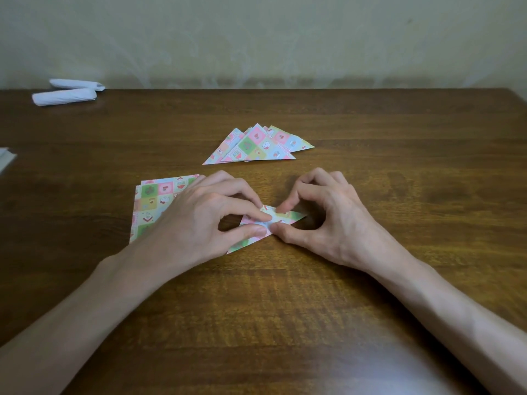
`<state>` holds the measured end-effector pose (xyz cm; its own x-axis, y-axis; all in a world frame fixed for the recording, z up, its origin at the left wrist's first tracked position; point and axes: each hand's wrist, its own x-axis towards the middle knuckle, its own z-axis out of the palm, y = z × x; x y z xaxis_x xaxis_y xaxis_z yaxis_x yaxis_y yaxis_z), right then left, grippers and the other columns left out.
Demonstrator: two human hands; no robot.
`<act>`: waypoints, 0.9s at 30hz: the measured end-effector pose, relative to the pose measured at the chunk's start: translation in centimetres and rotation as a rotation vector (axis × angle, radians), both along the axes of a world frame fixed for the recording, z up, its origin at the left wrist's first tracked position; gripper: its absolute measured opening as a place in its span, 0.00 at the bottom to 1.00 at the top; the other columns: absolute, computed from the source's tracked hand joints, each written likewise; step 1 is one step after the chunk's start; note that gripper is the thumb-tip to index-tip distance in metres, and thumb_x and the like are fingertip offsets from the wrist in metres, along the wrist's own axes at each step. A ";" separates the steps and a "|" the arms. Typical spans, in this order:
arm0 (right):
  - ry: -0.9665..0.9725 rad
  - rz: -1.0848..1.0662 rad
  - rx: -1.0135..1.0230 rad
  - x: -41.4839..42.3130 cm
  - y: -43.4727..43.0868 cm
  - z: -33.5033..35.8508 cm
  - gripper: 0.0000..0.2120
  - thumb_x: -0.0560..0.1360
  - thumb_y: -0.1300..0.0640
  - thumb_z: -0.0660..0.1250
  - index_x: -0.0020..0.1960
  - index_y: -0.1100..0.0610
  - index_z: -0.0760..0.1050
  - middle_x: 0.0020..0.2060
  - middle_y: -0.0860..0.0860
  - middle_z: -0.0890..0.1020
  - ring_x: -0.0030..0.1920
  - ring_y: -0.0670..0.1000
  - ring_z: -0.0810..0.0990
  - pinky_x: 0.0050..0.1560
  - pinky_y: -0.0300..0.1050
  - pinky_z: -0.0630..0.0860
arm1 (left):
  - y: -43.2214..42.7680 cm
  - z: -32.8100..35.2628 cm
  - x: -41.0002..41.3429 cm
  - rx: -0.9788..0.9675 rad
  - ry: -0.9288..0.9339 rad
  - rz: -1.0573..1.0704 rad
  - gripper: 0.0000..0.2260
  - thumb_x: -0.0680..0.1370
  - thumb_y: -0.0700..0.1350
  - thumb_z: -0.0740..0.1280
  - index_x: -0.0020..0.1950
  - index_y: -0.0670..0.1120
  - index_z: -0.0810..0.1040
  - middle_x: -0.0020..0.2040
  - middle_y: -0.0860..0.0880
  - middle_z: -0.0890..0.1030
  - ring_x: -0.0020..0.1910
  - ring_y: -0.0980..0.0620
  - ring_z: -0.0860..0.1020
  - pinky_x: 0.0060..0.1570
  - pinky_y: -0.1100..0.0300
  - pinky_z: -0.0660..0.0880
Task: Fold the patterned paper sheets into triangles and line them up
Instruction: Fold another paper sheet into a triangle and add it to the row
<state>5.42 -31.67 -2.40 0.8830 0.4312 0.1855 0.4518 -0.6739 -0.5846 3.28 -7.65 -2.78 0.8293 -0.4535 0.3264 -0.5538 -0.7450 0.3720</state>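
Note:
A patterned paper sheet folded into a triangle [281,217] lies on the wooden table [285,295] between my hands. My left hand [199,215] pinches its left part between thumb and forefinger. My right hand [322,218] pinches the same sheet's middle with thumb and forefinger, the other fingers curled above. A stack of flat patterned sheets [152,201] lies under and left of my left hand, partly hidden by it. Several folded triangles [258,146] overlap in a fanned row farther back.
Two rolled white paper bundles [67,92] lie at the table's far left corner. A pale object [5,162] pokes in at the left edge. A light wall [256,38] stands behind the table.

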 end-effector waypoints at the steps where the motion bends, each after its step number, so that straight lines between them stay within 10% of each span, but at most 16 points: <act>1: 0.016 0.001 -0.013 0.0 0.1 0.1 0.16 0.65 0.32 0.72 0.47 0.40 0.81 0.52 0.38 0.73 0.55 0.44 0.68 0.63 0.51 0.70 | 0.0 0.1 0.0 -0.009 0.013 0.003 0.14 0.76 0.65 0.68 0.55 0.60 0.87 0.52 0.63 0.80 0.56 0.57 0.77 0.53 0.46 0.74; 11: 0.042 -0.028 -0.078 -0.1 0.7 0.4 0.19 0.63 0.30 0.72 0.46 0.40 0.78 0.53 0.38 0.72 0.59 0.45 0.67 0.61 0.47 0.65 | -0.2 0.4 -0.3 -0.031 0.063 0.035 0.20 0.72 0.71 0.66 0.54 0.62 0.86 0.51 0.64 0.80 0.56 0.58 0.75 0.55 0.45 0.74; 18: 0.103 0.041 0.003 0.7 -0.8 0.8 0.07 0.72 0.45 0.78 0.50 0.39 0.85 0.51 0.38 0.75 0.55 0.40 0.70 0.54 0.28 0.62 | -0.1 0.0 -0.1 -0.042 0.057 0.036 0.19 0.72 0.69 0.67 0.55 0.61 0.87 0.51 0.64 0.80 0.56 0.58 0.76 0.56 0.41 0.75; 27: 0.192 0.131 0.027 1.7 -2.1 1.4 0.14 0.77 0.57 0.75 0.55 0.38 0.85 0.56 0.38 0.77 0.53 0.35 0.72 0.54 0.33 0.64 | 0.1 -0.1 0.0 -0.023 0.051 0.013 0.18 0.74 0.68 0.68 0.56 0.60 0.86 0.52 0.64 0.80 0.57 0.56 0.76 0.54 0.44 0.76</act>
<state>7.14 -33.77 -0.96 0.8402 0.5413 0.0327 0.4132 -0.6000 -0.6850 3.25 -7.57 -2.91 0.8511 -0.4352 0.2938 -0.5238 -0.7428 0.4170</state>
